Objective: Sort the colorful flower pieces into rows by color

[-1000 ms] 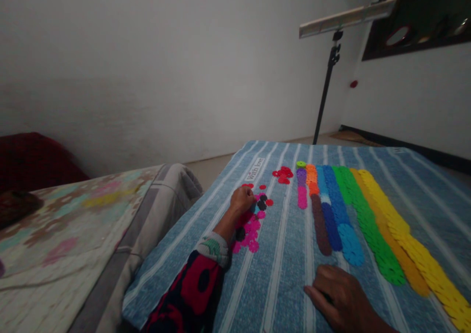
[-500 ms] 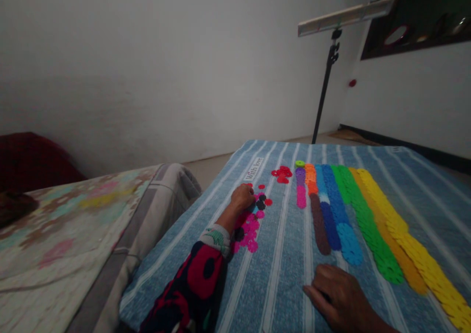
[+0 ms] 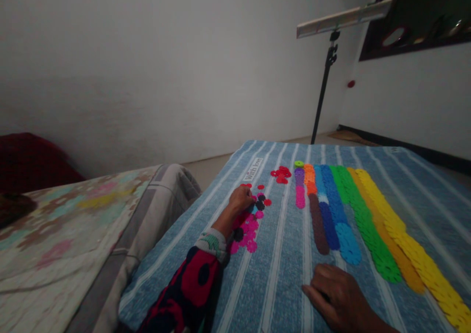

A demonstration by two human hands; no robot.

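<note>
Discs [image 3: 250, 226], mostly pink with a few black and red ones, lie loose on a striped cloth [image 3: 165, 269], nearer to us than the red heap [image 3: 281, 174] and to its left. Well left of that heap we see patterned bedding [image 3: 84, 225] and, behind it, a dark red shape [image 3: 35, 161] that we cannot make out. Our left sleeve [image 3: 187, 294] lies nearer than the heap, to its left. Our left hand [image 3: 242, 199] touches the discs, also left of the heap; its fingers are bent down, and we cannot tell whether they grip one. Lettering [image 3: 253, 169], "With love", stands just left of the heap.

Just right of the heap runs a purple and pink row [image 3: 300, 195], with a lime disc [image 3: 299, 164] at its far end, then an orange row [image 3: 309, 178], a brown row [image 3: 319, 225] and blue rows [image 3: 334, 191]. Beyond the heap, to its right, we see a black stand [image 3: 324, 85]. Our right hand [image 3: 336, 294] rests nearer than the heap and right of it, fingers curled in, thumb pointing left. Well right of the heap lie a green row [image 3: 373, 240], an amber row [image 3: 412, 280] and a yellow row [image 3: 437, 284].
</note>
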